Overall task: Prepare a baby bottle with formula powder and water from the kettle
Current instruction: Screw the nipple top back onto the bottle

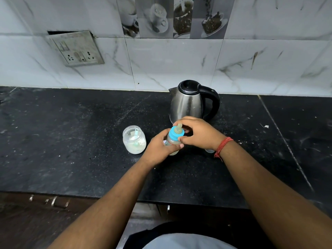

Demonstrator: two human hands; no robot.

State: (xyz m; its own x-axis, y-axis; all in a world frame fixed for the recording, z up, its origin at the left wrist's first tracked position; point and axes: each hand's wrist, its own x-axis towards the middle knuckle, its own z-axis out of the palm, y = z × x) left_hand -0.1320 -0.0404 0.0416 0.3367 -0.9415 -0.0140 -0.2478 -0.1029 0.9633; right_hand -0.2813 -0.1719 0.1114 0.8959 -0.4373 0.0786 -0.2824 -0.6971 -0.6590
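Note:
A baby bottle (173, 143) with pale liquid inside stands on the black counter (71, 141), capped by a blue collar with a teat (177, 133). My left hand (159, 147) grips the bottle's body from the left. My right hand (199, 133) curls its fingers and thumb round the blue collar. An open clear jar of white formula powder (134, 139) with a small scoop in it sits just left of the bottle. The steel kettle (190, 101) with a black lid and handle stands right behind my hands.
A small clear object (209, 151) peeks out under my right wrist. The tiled wall carries a switch-and-socket plate (75, 48) at the left. The counter's front edge (89, 194) runs below my forearms, with drawer handles beneath it.

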